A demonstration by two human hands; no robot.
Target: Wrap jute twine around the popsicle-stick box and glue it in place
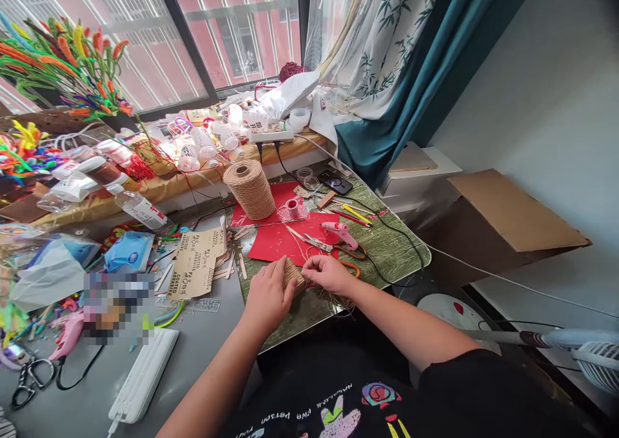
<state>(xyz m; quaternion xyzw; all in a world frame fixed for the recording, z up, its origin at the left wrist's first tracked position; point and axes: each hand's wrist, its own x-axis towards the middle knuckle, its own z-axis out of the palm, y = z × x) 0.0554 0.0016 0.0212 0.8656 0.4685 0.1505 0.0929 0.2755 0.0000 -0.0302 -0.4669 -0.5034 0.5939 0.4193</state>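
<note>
My left hand point(269, 294) lies closed around a small block wrapped in rows of brown twine point(293, 272), its fingers over the left side and the thumb along the near side. At the right edge of this block, the fingertips of my right hand point(331, 275) are pinched together on what looks like the twine's strand. Loose twine point(342, 304) hangs beneath my right wrist. Just beyond the hands are scissors point(319, 242), a pink glue gun point(342, 233) and red paper point(271, 243). A big twine spool point(250, 189) stands upright farther back.
Sandpaper sheets point(197, 264), wooden sticks point(232, 264) and pencils point(355, 214) lie around the green mat point(403, 248). A white power strip point(144, 377) is at the left front. Bottles and craft supplies crowd the windowsill point(203, 183). A cable point(411, 228) crosses the mat's right side.
</note>
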